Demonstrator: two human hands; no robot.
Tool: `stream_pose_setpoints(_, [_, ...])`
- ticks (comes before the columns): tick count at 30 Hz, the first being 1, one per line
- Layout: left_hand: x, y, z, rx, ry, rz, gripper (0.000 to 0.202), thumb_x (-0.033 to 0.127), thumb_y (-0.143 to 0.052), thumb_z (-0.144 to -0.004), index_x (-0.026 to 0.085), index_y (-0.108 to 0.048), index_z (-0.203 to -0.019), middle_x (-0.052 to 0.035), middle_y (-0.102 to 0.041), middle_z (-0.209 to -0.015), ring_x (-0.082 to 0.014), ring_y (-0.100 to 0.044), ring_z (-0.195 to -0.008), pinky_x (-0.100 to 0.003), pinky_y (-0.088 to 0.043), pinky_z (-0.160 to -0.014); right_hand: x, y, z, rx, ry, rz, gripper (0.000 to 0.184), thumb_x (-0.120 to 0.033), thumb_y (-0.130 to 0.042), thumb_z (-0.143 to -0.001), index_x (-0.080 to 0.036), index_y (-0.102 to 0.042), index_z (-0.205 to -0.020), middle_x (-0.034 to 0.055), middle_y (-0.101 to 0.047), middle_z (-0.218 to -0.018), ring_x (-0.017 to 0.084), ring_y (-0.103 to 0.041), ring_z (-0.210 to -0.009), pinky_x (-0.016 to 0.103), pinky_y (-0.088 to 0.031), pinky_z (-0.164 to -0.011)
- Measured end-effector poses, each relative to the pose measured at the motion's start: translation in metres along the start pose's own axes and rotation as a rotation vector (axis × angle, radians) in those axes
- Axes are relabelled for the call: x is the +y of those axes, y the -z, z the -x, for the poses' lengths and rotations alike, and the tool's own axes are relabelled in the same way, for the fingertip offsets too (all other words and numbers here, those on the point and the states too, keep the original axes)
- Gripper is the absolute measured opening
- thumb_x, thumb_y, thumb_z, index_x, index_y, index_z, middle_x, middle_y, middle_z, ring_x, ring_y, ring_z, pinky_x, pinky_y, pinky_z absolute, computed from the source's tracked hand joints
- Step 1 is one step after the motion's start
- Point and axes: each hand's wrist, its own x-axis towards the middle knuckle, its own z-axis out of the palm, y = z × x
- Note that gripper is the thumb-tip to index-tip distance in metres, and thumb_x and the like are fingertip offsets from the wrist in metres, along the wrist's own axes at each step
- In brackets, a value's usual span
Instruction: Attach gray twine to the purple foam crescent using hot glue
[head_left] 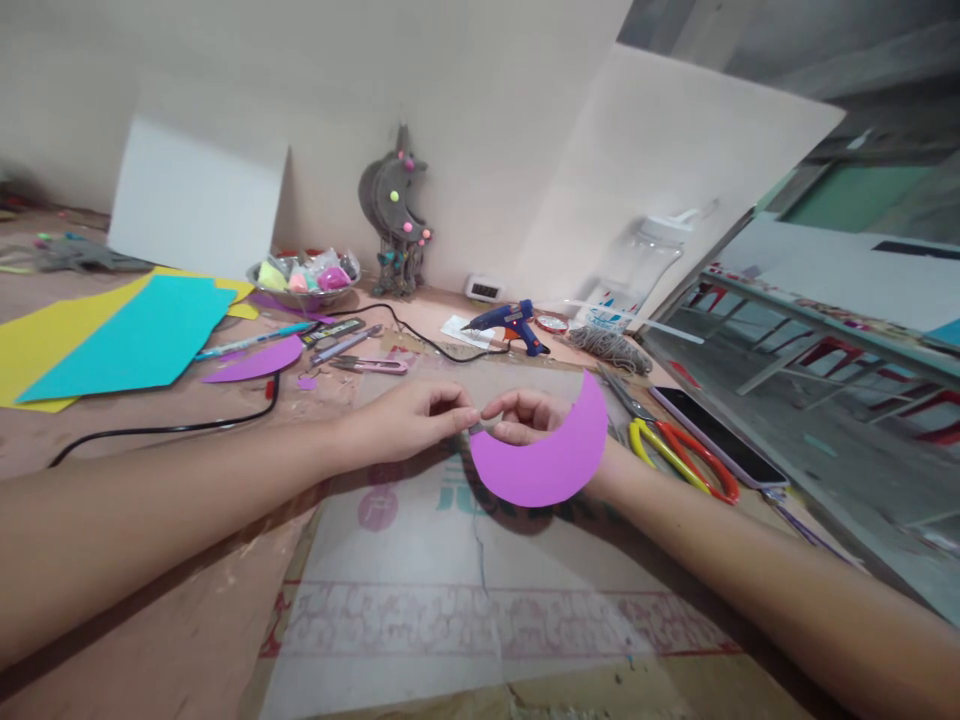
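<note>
Purple crescent [541, 472], left hand [421, 415] at tip, right hand [531, 408] behind

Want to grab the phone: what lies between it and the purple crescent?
The head view shows the scissors lying between the phone and the purple crescent, with the right wrist showing beside the crescent.

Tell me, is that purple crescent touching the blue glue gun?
Apart. The head view shows a clear gap between the purple crescent and the blue glue gun, which rests on the table beyond it.
</note>
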Motion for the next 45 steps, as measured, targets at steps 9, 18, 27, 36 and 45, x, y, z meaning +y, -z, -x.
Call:
stream_pose_setpoints(9, [-0.001, -0.001, 0.0, -0.041, 0.007, -0.041, 0.03, 0.038, -0.043, -0.087, 0.014, -0.058, -0.076, 0.0017, -0.05, -0.066, -0.0119, -0.045, -0.064, -0.023, -0.032, -0.056, -0.001, -0.007, 0.004, 0.104, 0.036, 0.13, 0.034, -0.043, -0.076, -0.059, -0.015, -0.061, -0.073, -0.0012, -0.059, -0.062, 0.008, -0.052, -0.051, 0.021, -0.039, -0.047])
stream_pose_setpoints(18, [0.0, -0.001, 0.0, -0.05, 0.013, -0.035, 0.03, 0.038, -0.043, -0.087, 0.014, -0.056, -0.076, 0.0021, -0.048, -0.066, -0.0121, -0.044, -0.064, -0.024, -0.033, -0.057, 0.001, -0.006, 0.002, 0.114, 0.042, 0.135, 0.037, -0.046, -0.075, -0.059, -0.015, -0.06, -0.074, -0.0012, -0.058, -0.062, 0.008, -0.05, -0.051, 0.021, -0.038, -0.047])
stream_pose_setpoints(27, [0.001, -0.001, 0.0, -0.044, 0.018, -0.034, 0.028, 0.037, -0.043, -0.087, 0.015, -0.055, -0.074, 0.002, -0.048, -0.066, -0.0121, -0.044, -0.064, -0.023, -0.032, -0.057, 0.004, -0.006, 0.0, 0.12, 0.06, 0.151, 0.035, -0.046, -0.074, -0.06, -0.016, -0.06, -0.072, -0.0004, -0.059, -0.062, 0.009, -0.051, -0.052, 0.022, -0.04, -0.048])
stream_pose_setpoints(36, [0.001, 0.0, -0.001, 0.167, 0.081, -0.012, 0.028, 0.037, -0.044, -0.088, 0.016, -0.056, -0.074, 0.0005, -0.056, -0.071, -0.0132, -0.051, -0.067, -0.024, -0.036, -0.061, 0.001, 0.003, 0.001, 0.241, 0.248, 0.347, 0.026, -0.037, -0.062, -0.072, -0.018, -0.062, -0.09, 0.0039, -0.065, -0.078, 0.016, -0.058, -0.068, 0.028, -0.046, -0.063])
stream_pose_setpoints(45, [-0.003, 0.001, -0.002, 0.419, 0.1, 0.051, 0.023, 0.034, -0.045, -0.087, 0.017, -0.059, -0.081, -0.0012, -0.06, -0.079, -0.0155, -0.054, -0.075, -0.024, -0.039, -0.066, -0.004, 0.003, 0.018, 0.345, 0.496, 0.315, 0.028, -0.049, -0.043, -0.088, -0.022, -0.053, -0.088, -0.0001, -0.052, -0.065, 0.015, -0.049, -0.059, 0.029, -0.044, -0.058])
